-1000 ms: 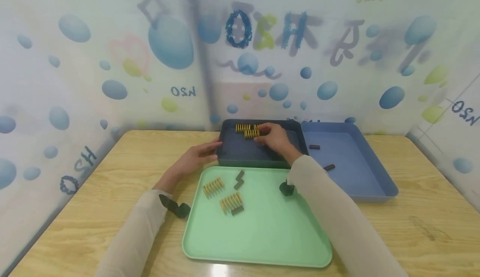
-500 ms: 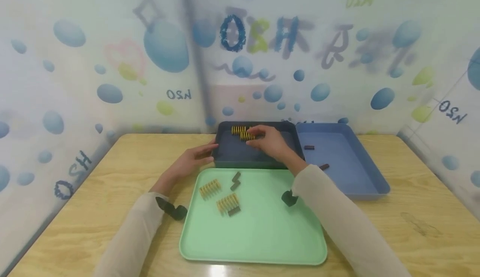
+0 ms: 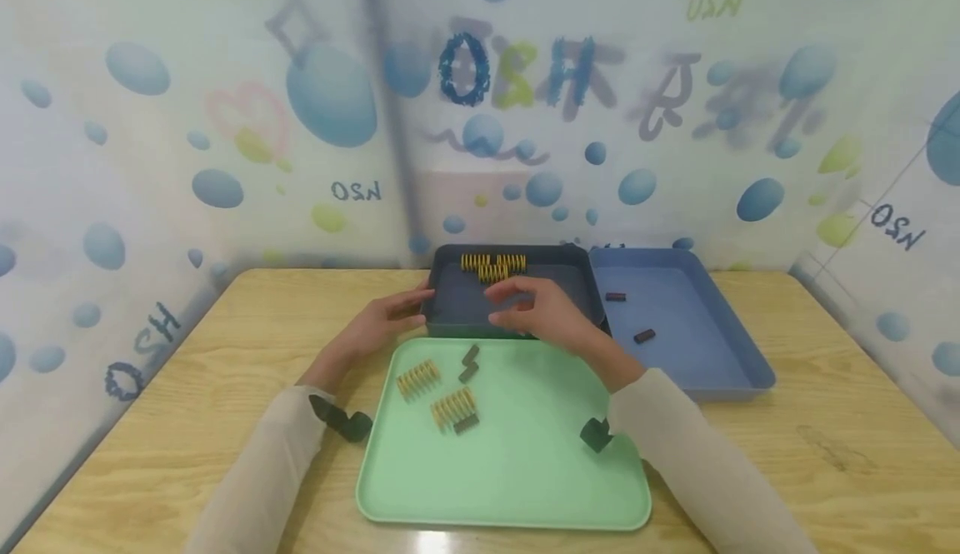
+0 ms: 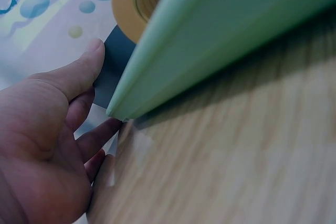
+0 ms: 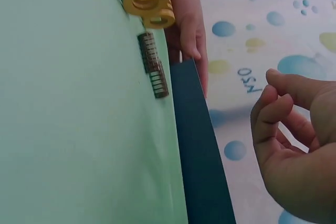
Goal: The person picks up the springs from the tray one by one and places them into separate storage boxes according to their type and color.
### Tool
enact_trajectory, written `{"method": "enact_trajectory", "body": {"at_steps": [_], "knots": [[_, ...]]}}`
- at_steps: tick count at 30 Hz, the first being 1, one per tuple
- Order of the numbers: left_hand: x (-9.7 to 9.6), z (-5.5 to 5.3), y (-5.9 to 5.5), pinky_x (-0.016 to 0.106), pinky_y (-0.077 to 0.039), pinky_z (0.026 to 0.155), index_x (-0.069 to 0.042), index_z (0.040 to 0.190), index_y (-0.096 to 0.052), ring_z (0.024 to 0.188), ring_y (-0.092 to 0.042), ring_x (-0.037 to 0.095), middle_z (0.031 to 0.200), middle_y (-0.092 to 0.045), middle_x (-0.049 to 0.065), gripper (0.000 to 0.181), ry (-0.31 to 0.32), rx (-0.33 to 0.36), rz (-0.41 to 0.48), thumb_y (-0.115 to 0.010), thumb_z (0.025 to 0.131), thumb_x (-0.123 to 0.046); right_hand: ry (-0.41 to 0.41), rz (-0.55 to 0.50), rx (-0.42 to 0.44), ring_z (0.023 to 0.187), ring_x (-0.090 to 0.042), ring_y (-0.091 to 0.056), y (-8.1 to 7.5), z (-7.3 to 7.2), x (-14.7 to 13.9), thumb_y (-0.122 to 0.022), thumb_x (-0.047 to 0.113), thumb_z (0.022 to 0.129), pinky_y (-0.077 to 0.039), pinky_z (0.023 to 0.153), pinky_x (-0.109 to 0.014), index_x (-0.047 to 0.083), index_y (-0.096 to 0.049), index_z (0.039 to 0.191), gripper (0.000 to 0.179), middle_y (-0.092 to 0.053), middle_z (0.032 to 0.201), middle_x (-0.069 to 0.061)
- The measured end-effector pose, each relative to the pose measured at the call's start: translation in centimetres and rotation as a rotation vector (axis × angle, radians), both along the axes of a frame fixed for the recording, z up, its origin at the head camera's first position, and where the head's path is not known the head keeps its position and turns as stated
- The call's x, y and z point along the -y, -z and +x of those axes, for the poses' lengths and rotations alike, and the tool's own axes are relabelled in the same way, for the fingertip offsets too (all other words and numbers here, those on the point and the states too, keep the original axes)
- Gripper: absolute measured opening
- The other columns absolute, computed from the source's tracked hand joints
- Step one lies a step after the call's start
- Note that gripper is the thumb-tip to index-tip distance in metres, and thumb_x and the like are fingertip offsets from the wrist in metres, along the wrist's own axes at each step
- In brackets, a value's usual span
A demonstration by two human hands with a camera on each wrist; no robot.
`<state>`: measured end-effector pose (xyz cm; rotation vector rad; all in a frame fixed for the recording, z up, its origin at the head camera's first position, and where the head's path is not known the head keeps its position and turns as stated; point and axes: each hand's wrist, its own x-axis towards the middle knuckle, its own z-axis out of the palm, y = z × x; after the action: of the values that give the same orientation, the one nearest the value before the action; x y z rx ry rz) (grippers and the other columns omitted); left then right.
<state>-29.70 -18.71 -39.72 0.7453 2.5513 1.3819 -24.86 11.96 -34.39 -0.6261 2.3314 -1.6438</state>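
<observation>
Where the desk (image 3: 832, 421) bears the green tray (image 3: 540, 471), near to far

As the head view shows, the green tray lies nearest. Toward its left, the nearer yellow spring (image 3: 452, 406) lies just beside the single brown spring (image 3: 467, 424); the farther yellow spring (image 3: 418, 380) lies beyond it, to the left. Near the far rim, the paired brown springs (image 3: 470, 355) lie almost end to end, touching. At right, the blue tray (image 3: 697, 354) holds the nearer loose brown spring (image 3: 644, 336) and, close to the left wall, the farther loose brown spring (image 3: 616, 296).

The left hand (image 3: 378, 325) holds nothing; its relaxed, extended fingers are at the left wall of the dark tray (image 3: 450, 296). The right hand (image 3: 543, 314), empty, appears over that tray's near side, thumb and forefinger curved and apart. Within the dark tray lie the front yellow spring (image 3: 492, 274) and, just behind, the rear yellow springs (image 3: 512, 263), side by side. Behind stands the patterned wall (image 3: 637, 104), with blue ovals and lettering.
</observation>
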Motion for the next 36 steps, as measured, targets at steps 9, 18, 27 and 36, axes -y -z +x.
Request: {"method": "enact_trajectory", "body": {"at_steps": [9, 18, 27, 36], "knots": [[0.4, 0.0, 0.1, 0.049, -0.019, 0.113, -0.018, 0.142, -0.048, 0.138, -0.031, 0.023, 0.151, -0.034, -0.004, 0.048, -0.012, -0.021, -0.022, -0.06, 0.096, -0.024, -0.132, 0.012, 0.022, 0.083, -0.043, -0.06, -0.1, 2.7, 1.4, -0.072, 0.02, 0.087, -0.05, 0.068, -0.051, 0.019, -0.066, 0.118, 0.031, -0.063, 0.116, -0.011], [0.1, 1.1, -1.1, 0.05, -0.019, 0.112, -0.008, 0.142, -0.046, 0.137, -0.033, 0.029, 0.152, -0.032, 0.006, 0.048, 0.007, -0.007, -0.004, -0.059, 0.096, -0.017, -0.269, 0.018, 0.108, 0.086, -0.033, -0.066, 0.9, 4.0, 2.4, -0.072, 0.015, 0.087, -0.053, 0.074, -0.048, 0.008, -0.063, 0.122, 0.037, -0.062, 0.118, -0.013], [0.0, 0.2, 0.0, 0.047, -0.023, 0.112, -0.013, 0.142, -0.048, 0.134, -0.038, 0.026, 0.152, -0.034, -0.001, 0.048, 0.012, -0.009, 0.021, -0.06, 0.096, -0.02, -0.398, 0.111, 0.094, 0.082, -0.021, -0.066, 2.3, 4.4, 3.0, -0.074, 0.019, 0.085, -0.055, 0.064, -0.036, 0.013, -0.063, 0.123, 0.041, -0.06, 0.124, -0.002], [-1.0, 2.1, -2.6, 0.05, -0.022, 0.111, -0.003, 0.141, -0.046, 0.135, -0.036, 0.032, 0.152, -0.032, 0.011, 0.047, 0.032, -0.004, 0.014, -0.058, 0.096, -0.011, -0.404, 0.121, 0.079, 0.099, -0.016, -0.062, 3.2, 4.2, 3.2, -0.076, 0.017, 0.083, -0.054, 0.073, -0.03, 0.017, -0.066, 0.121, 0.039, -0.062, 0.121, 0.003]]}}
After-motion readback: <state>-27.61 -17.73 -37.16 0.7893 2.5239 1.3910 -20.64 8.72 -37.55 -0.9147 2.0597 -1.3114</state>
